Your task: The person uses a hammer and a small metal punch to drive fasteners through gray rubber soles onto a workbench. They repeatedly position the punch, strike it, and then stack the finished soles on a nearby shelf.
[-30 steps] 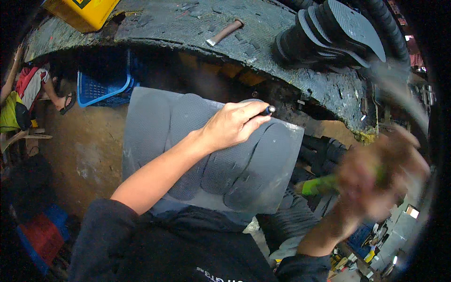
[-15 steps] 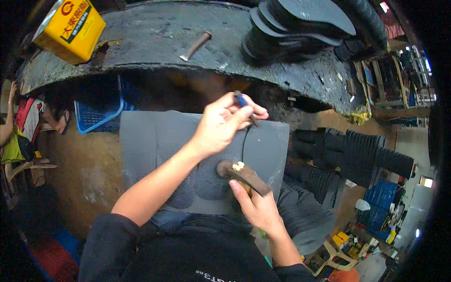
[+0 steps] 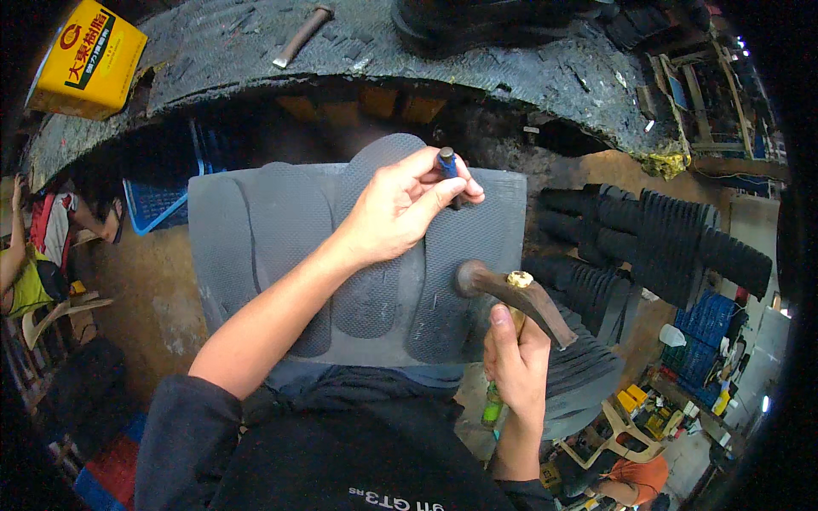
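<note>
A short metal punch (image 3: 448, 167) with blue wrapping stands between the thumb and fingers of my left hand (image 3: 405, 204). Its lower end comes down on a dark grey textured sole (image 3: 464, 234), one of several sole shapes on a grey sheet (image 3: 220, 298) across my lap. Another sole (image 3: 385, 152) sticks out past the sheet's far edge, partly behind my left hand. My right hand (image 3: 517, 353) grips a hammer (image 3: 524, 300) by its handle, thumb along it. The rusty head hangs over the sheet's right side, apart from the punch, and green shows low on the handle.
Ahead runs a worn dark workbench (image 3: 230, 51) with a yellow can (image 3: 89, 60) and a chisel-like metal tool (image 3: 302, 37). A blue basket (image 3: 158, 200) stands under its left side. Stacked dark soles (image 3: 682, 238) lie at right. Other people are at far left and lower right.
The hammer and my right hand have moved right over the sheet. The punch stands more upright in my left hand. The whole view has shifted, showing more of the sole shapes.
</note>
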{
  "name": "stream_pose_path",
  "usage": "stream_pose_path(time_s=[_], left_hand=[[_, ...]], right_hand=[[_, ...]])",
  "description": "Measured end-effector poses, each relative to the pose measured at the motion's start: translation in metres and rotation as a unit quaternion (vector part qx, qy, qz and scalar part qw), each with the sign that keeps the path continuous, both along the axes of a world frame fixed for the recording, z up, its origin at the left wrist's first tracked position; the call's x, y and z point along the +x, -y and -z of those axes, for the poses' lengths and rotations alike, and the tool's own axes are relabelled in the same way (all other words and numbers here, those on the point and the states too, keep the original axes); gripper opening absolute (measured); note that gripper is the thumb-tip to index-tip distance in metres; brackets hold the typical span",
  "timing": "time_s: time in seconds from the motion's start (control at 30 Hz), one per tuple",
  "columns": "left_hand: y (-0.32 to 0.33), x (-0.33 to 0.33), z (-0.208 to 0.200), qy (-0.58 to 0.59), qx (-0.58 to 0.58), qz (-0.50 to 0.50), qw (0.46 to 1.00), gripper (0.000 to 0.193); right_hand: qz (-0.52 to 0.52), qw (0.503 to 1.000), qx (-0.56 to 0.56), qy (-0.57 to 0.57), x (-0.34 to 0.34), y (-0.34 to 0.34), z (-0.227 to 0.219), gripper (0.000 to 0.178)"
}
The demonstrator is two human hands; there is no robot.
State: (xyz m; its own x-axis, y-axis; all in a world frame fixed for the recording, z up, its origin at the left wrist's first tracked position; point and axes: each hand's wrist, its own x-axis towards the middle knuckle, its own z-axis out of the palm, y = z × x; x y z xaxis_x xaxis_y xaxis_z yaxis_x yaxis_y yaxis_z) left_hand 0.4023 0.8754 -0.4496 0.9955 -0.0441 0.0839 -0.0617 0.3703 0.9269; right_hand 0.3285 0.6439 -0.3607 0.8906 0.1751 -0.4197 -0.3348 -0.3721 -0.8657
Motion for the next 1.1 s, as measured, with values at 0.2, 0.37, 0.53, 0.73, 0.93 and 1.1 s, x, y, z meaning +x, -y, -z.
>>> stream_pose_path(time_s=[0.2,0.37,0.53,0.73,0.93,1.1], left_hand=[[-0.003,0.000,-0.005,-0.005,0.034,0.003,0.999,0.013],[-0.002,-0.003,-0.002,0.069,0.211,-0.058,0.973,0.011],[0.005,-0.006,0.000,0.172,0.282,-0.106,0.938,0.019],[0.004,-0.007,0.005,0.183,0.346,-0.109,0.914,0.021],[-0.006,0.008,0.018,-0.014,-0.061,-0.036,0.997,0.016],[-0.065,-0.020,-0.039,-0.033,-0.376,-0.132,0.916,0.010]], right_hand=[[-0.024,1.000,-0.017,0.007,0.001,-0.002,0.008,0.025],[-0.013,1.000,-0.005,-0.025,0.028,-0.012,-0.048,0.039],[-0.137,0.874,0.446,0.136,0.069,-0.021,-0.135,0.070],[-0.263,0.933,-0.220,0.108,0.072,-0.021,-0.081,0.035],[-0.195,0.965,-0.149,0.089,0.016,-0.026,-0.014,0.030],[-0.056,0.994,0.014,-0.095,0.004,0.010,0.006,0.032]])
